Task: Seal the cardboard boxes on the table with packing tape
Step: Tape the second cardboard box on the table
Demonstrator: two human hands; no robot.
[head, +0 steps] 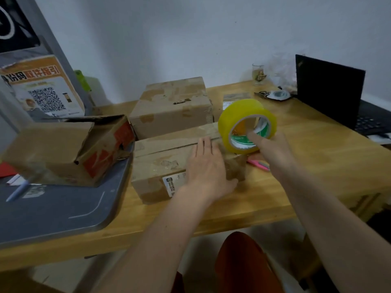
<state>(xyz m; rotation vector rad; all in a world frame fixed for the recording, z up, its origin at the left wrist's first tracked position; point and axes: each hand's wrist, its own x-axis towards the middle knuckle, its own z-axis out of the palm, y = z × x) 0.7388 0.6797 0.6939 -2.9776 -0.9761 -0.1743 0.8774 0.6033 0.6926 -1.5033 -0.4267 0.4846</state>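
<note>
A closed cardboard box [160, 163] lies in front of me on the wooden table [296, 166]. My left hand [208, 168] presses flat on its top near the right end, fingers straight. My right hand [273, 149] holds a yellow roll of packing tape [246, 123] at the box's far right corner, with a finger hooked through the roll's core. A second closed box [171, 106] stands behind. An opened box with red print [69, 149] sits at the left. A small box [234, 100] lies behind the roll.
A grey board [53, 208] covers the table's left part, with a pen [18, 192] on it. A pink cutter [259, 163] lies right of the near box. An open black laptop [330, 92], a glass [259, 74] and keys [275, 95] stand at the back right.
</note>
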